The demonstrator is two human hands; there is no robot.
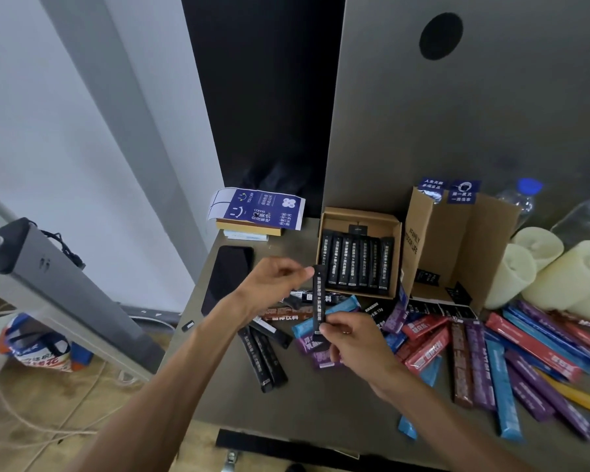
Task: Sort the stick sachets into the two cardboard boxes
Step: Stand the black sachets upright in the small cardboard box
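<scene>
A black stick sachet [318, 298] stands upright above the table. My left hand [272, 284] pinches its top end and my right hand [349, 338] pinches its bottom end. Behind it a small cardboard box [358, 218] holds a row of several black sachets. To its right a taller cardboard box [457, 247] lies open on its side. Loose black sachets [264, 359] lie under my left forearm. Coloured sachets [511, 362] in red, blue, purple, brown and yellow are scattered across the right of the table.
A dark phone [229, 277] lies at the table's left edge, with a blue printed box on books [259, 212] behind it. Pale candles [539, 270] and a plastic bottle [521, 195] stand at the back right. A large grey panel [457, 114] rises behind the boxes.
</scene>
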